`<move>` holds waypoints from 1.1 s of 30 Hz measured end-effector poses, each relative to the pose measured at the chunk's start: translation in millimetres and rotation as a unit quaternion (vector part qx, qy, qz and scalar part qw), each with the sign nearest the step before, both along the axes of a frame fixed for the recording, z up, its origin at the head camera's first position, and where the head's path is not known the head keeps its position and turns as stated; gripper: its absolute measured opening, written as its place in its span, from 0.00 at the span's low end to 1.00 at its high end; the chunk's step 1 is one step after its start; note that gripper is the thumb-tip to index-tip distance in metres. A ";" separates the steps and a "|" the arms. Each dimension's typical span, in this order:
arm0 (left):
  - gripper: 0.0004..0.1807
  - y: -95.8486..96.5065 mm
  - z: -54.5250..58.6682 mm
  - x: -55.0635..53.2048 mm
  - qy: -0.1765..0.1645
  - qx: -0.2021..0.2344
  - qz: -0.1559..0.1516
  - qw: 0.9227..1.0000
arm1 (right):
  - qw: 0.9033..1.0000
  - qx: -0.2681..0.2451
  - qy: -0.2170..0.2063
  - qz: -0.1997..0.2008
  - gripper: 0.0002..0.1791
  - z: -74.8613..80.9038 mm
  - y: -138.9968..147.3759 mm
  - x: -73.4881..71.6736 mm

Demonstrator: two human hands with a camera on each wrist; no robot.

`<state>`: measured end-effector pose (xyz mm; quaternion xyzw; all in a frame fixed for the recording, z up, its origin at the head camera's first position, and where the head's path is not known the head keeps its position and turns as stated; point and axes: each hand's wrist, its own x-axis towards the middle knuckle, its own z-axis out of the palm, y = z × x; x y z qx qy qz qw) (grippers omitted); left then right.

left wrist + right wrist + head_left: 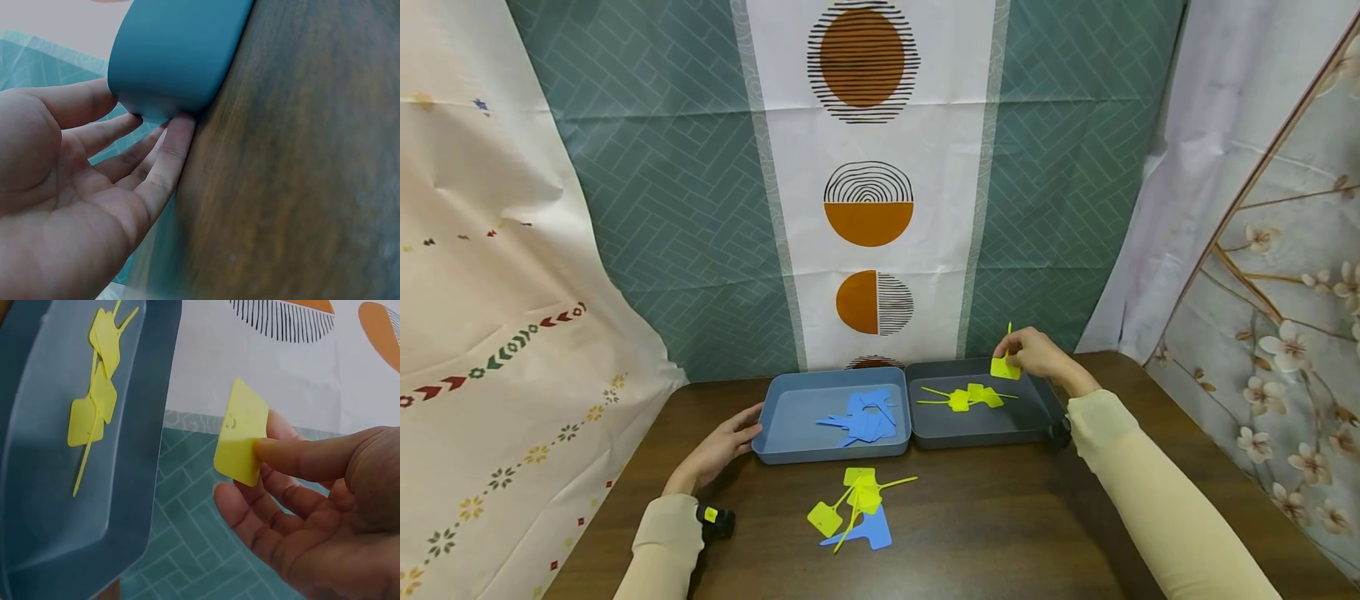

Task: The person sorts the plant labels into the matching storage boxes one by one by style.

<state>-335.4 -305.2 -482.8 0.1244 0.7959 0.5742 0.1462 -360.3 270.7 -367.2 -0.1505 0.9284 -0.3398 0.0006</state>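
My right hand (1032,351) pinches a yellow tag (1005,367) between thumb and fingers, above the back of the dark grey tray (940,432). The tag has a flat square head, and its thin tail points up. Several yellow tags (85,422) with thin tails lie together on that tray's floor. At the left end of the blue tray (790,417), my left hand (724,442) rests its fairly straight fingertips against the outer wall. In the left wrist view, those fingers (164,165) touch the rounded corner low down. Several flat blue tags (868,423) lie inside the blue tray.
In front of the trays, several yellow tags (862,493) lie in a loose pile on the brown wooden table (1000,517). A T-shaped blue tag (874,529) lies partly under them. The trays stand side by side, close to a patterned cloth (880,300) hanging behind.
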 end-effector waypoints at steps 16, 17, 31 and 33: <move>0.35 2.0 0.1 0.3 -0.002 -0.004 0.004 1.000 | 0.996 0.060 -0.060 -0.001 0.17 -3.2 8.4 -23.7; 0.35 2.3 0.4 0.5 -0.001 -0.003 0.001 1.000 | 0.996 0.070 -0.062 0.001 0.17 -3.9 8.6 -24.4; 0.35 1.1 0.7 0.3 0.003 -0.004 0.002 1.000 | 0.992 0.101 -0.071 0.003 0.19 -3.6 6.1 -21.9; 0.35 0.4 0.4 0.2 0.005 -0.006 -0.002 1.000 | 0.993 0.102 -0.067 0.007 0.19 -0.6 2.8 -21.0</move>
